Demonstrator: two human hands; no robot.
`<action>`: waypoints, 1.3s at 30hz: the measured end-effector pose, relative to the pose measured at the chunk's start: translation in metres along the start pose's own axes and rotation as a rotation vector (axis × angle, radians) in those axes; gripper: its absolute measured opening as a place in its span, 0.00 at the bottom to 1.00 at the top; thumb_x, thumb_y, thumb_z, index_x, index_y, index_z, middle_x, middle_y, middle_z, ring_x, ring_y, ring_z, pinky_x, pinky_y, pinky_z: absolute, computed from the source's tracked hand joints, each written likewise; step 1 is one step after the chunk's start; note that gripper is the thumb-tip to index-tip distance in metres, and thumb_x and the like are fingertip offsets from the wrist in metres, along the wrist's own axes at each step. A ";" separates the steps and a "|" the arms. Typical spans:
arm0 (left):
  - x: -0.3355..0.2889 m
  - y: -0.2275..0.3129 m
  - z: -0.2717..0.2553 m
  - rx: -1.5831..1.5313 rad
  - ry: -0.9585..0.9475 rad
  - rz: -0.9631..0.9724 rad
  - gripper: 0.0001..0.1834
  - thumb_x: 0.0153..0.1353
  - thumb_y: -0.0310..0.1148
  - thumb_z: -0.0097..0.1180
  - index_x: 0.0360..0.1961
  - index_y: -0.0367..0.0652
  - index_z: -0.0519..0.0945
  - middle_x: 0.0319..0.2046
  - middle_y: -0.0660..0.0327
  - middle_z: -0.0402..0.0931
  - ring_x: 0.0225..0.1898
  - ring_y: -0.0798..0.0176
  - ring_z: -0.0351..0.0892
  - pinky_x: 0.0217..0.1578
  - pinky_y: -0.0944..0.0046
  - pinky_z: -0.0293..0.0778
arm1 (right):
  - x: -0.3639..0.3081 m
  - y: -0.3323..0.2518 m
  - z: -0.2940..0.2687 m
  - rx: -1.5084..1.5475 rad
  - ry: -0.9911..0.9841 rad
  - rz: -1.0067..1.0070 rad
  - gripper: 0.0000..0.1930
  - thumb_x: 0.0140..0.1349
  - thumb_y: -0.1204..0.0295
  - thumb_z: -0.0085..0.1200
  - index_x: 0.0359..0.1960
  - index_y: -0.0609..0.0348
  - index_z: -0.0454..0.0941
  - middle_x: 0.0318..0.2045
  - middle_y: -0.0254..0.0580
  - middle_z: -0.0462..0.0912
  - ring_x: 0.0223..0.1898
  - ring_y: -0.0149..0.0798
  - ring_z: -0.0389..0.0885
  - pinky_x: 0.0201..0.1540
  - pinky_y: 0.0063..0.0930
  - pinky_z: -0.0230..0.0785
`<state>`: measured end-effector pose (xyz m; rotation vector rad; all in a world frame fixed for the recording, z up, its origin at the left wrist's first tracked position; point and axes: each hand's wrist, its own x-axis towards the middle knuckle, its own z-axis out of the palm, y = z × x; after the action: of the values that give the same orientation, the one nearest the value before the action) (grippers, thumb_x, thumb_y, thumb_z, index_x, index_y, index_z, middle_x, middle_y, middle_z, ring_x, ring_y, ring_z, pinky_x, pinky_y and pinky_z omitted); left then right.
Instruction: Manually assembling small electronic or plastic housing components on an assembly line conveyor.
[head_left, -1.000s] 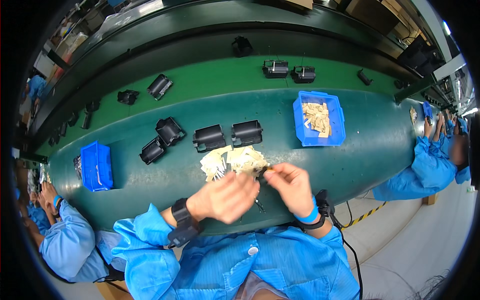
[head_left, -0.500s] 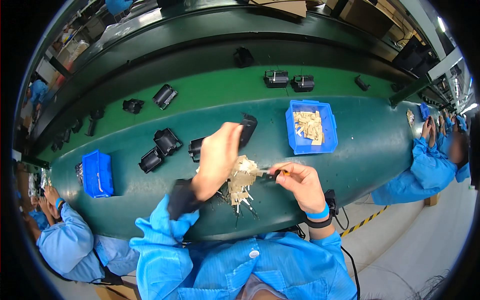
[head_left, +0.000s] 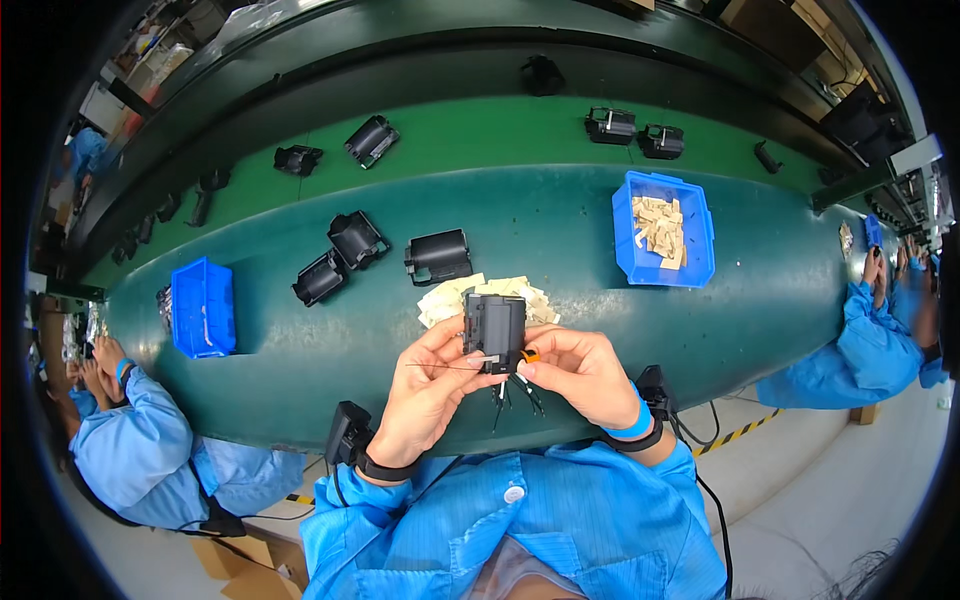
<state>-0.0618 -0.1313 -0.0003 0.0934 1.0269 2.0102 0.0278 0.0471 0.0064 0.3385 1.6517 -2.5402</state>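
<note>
A black plastic housing [head_left: 494,325] is held up in front of me, over a pile of beige pieces [head_left: 449,300]. My left hand [head_left: 425,390] grips its left side and lower edge, the thumb near a small pale strip at the bottom. A thin dark wire sticks out leftward past those fingers. My right hand [head_left: 585,378] pinches a small orange-and-black piece [head_left: 530,356] against the lower right corner of the housing; its exact kind is hidden by the fingers. Below the housing, thin black wires with white parts [head_left: 505,395] show from the pile.
More black housings lie beyond the pile [head_left: 438,257] and to its left [head_left: 357,238]. Others rest on the green strip [head_left: 450,135] behind. A blue bin [head_left: 704,240] with beige pieces stands right, another blue bin [head_left: 203,310] left. Co-workers sit at both sides.
My left hand has brought a black housing back from beyond the pile to in front of me. My right hand has moved the orange-and-black piece to its lower corner. The view has shifted slightly.
</note>
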 end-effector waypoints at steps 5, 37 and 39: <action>-0.006 -0.006 0.001 -0.009 0.024 0.072 0.25 0.61 0.16 0.48 0.60 0.34 0.62 0.50 0.50 0.73 0.49 0.59 0.77 0.49 0.58 0.77 | -0.002 0.006 0.005 0.007 0.048 -0.008 0.04 0.60 0.80 0.56 0.36 0.67 0.76 0.41 0.36 0.78 0.38 0.24 0.76 0.40 0.18 0.70; -0.006 -0.021 0.011 0.077 0.091 0.149 0.36 0.50 0.11 0.58 0.61 0.31 0.58 0.47 0.50 0.73 0.46 0.63 0.78 0.45 0.68 0.78 | -0.004 0.018 -0.001 -0.004 0.050 0.010 0.03 0.59 0.81 0.56 0.32 0.65 0.74 0.40 0.38 0.79 0.39 0.25 0.77 0.41 0.18 0.71; -0.005 -0.021 0.011 0.079 0.110 0.137 0.36 0.50 0.11 0.58 0.60 0.31 0.59 0.47 0.50 0.74 0.46 0.63 0.78 0.43 0.69 0.78 | -0.005 0.018 -0.002 -0.004 0.045 0.006 0.03 0.59 0.82 0.56 0.32 0.65 0.74 0.40 0.38 0.79 0.39 0.25 0.77 0.41 0.18 0.71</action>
<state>-0.0403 -0.1218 -0.0061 0.0986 1.1978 2.1175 0.0360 0.0409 -0.0091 0.4021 1.6682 -2.5428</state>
